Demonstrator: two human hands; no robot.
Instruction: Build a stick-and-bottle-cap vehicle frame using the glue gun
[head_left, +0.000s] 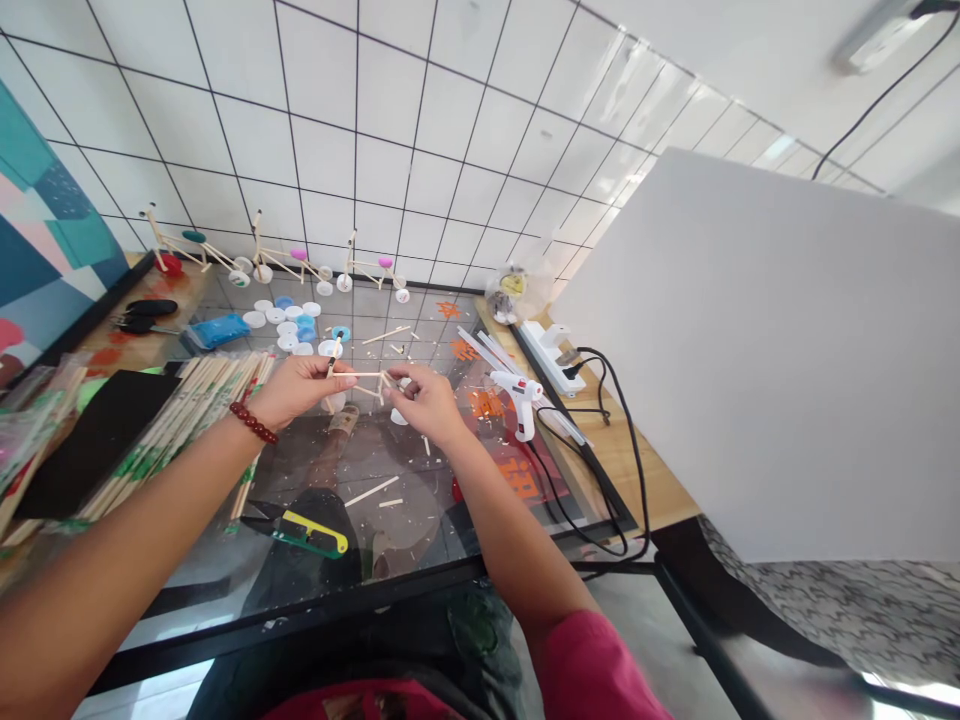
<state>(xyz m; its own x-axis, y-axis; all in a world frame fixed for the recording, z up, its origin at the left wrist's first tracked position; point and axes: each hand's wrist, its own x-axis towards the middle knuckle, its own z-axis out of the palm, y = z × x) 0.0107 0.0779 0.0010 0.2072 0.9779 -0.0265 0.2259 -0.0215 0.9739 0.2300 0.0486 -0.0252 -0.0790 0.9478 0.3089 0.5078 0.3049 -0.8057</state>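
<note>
Wooden stick frame, light and brittle, pinched at its joints by left hand and right hand, just beside the glue gun!

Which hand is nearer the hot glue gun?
The right hand is nearer, just to the gun's left without touching it. The left hand is farther away, beyond the right hand from the hot glue gun.

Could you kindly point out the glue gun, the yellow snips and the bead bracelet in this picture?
Glue gun [517, 392]: head view, on the white body.
Yellow snips [315, 533]: head view, on the yellow handle.
Bead bracelet [253, 423]: head view, on the red beads.
</note>
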